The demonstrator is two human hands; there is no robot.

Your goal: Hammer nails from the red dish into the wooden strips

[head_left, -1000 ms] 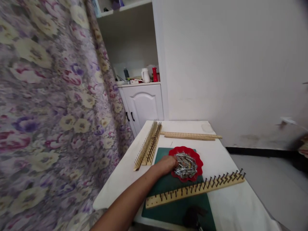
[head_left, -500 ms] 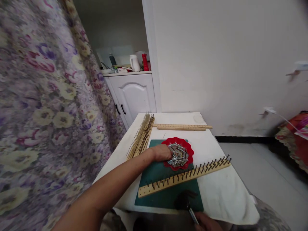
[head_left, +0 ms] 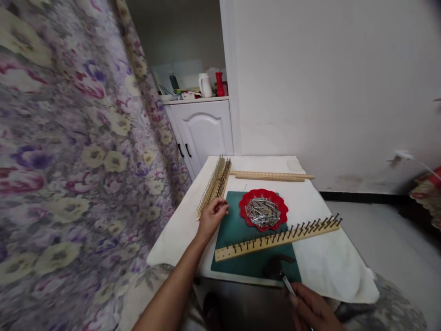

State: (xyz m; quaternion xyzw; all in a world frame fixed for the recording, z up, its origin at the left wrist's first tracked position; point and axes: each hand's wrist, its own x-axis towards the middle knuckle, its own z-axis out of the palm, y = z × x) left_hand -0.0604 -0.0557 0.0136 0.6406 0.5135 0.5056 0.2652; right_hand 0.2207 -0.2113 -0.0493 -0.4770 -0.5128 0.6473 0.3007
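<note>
My left hand (head_left: 212,215) is closed in a pinch above the left edge of the green mat (head_left: 234,207); whatever is between its fingers is too small to make out. To its right stands a red scalloped bowl (head_left: 283,209) full of loose nails (head_left: 262,212). Across the mat lies a wooden strip (head_left: 225,253) with nails standing in rows and a few bare holes at its left end. My right hand (head_left: 312,305) grips the handle of a hammer (head_left: 275,267), whose dark head is over the mat's near edge.
More wooden strips studded with upright nails (head_left: 217,186) lie along the table's left side. Flat wooden strips (head_left: 272,176) rest at the back of the white-covered table (head_left: 327,262). A flowered curtain (head_left: 86,161) hangs at left, beside a white cabinet (head_left: 206,128).
My left hand has come out of the nail bowl and moved left, its fingers pinched. The right hand still holds the hammer near the mat's front edge. The whole view has shifted slightly.
</note>
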